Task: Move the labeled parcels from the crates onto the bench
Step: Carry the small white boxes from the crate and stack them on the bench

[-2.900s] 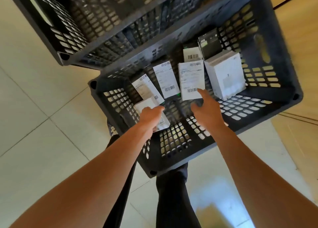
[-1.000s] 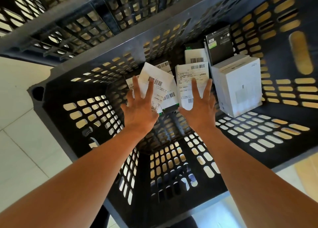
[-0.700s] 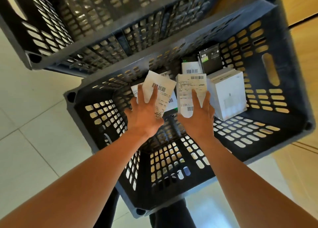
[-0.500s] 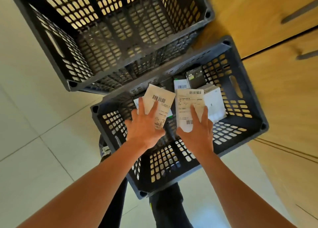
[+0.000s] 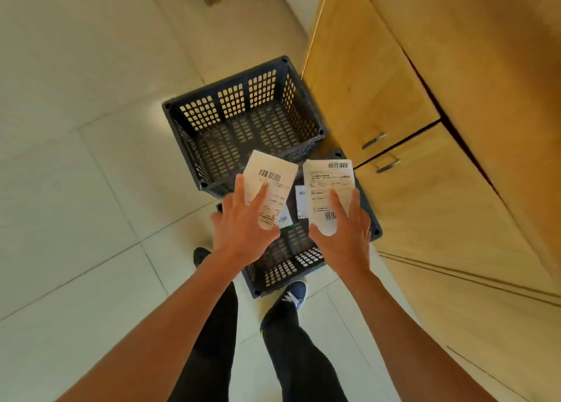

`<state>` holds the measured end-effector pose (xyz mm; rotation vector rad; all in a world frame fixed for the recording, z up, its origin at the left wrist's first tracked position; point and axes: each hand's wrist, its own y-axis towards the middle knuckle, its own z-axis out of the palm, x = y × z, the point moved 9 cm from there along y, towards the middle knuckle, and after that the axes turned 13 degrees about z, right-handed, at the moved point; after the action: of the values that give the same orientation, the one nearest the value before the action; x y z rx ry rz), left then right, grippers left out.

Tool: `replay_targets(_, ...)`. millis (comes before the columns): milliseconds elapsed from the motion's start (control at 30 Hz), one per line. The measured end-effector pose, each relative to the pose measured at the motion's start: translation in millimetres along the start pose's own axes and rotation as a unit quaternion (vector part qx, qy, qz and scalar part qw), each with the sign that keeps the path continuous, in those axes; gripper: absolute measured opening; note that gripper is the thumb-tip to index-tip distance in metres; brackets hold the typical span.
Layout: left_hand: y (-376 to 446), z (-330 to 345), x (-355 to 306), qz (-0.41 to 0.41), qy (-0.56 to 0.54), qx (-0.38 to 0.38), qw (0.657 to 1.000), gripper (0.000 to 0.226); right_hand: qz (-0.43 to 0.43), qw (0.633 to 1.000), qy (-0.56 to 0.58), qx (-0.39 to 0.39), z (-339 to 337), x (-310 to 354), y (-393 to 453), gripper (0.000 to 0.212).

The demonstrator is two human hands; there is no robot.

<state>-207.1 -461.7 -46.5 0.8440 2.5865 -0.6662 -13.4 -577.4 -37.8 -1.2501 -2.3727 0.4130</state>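
Left hand (image 5: pixel 243 234) holds one labeled parcel (image 5: pixel 271 186); right hand (image 5: pixel 346 234) holds another labeled parcel (image 5: pixel 329 192), above the near crate (image 5: pixel 282 271); far crate (image 5: pixel 243 128) at 12 o'clock.

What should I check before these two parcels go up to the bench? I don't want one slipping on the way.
1. Left hand holds its labeled parcel: ok.
2. Right hand holds the other parcel: ok.
3. Both parcels lifted above the near crate: ok.
4. Thumb grip underneath each parcel: cannot tell, hidden.
5. Far crate emptied: ok, only bare bottom shows.
6. Near crate emptied: not ok, labels show between the hands.
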Motion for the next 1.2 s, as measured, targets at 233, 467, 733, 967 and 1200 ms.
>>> replay_targets(233, -57.3, -146.2, 0.1, -0.036, 0.006, -0.069, 0.997, 0.095, -0.101, 0.995, -0.018, -0.010, -101.6, 84.7, -64.4, 0.086)
replay_targets(467, -86.8, -291.0, 52.5, -0.051, 0.020, -0.140, 0.989, 0.091, -0.187, 0.980, -0.028, -0.065, -179.2, 228.4, -96.0, 0.078)
replay_targets(733, -154.6, -443.2, 133.8, -0.081, 0.030, -0.209, 0.974, 0.093, -0.272, 0.956, -0.027, -0.103, -204.2, 387.7, -173.5, 0.078)
replay_targets(967, -233.3, -549.5, 197.8, -0.123, 0.037, -0.277, 0.952, 0.093, -0.338, 0.932, -0.045, -0.124, -217.0, 503.8, -242.3, 0.079)
replay_targets(1200, -274.3, -605.6, 243.2, -0.159, 0.058, -0.299, 0.939, 0.091, -0.379, 0.916, -0.027, -0.131, -232.9, 585.5, -284.8, 0.085)
